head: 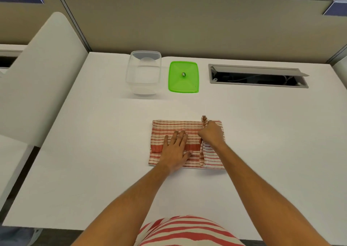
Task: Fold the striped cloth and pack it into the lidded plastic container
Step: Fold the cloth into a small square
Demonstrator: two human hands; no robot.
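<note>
A red-and-white striped cloth [165, 129] lies partly folded on the white table, near its middle. My left hand [176, 148] rests flat on the cloth's centre, fingers spread, pressing it down. My right hand [211, 133] is closed on the cloth's right edge, which stands lifted in a ridge above the rest. Farther back stands the clear plastic container [143, 73], without its lid and with nothing inside. Its green lid [183, 76] lies flat on the table just to the right of it.
A grey cable hatch [258, 75] is open in the table at the back right. Beige partition walls run behind the table [93, 133], and a white divider panel [37, 76] stands along its left side.
</note>
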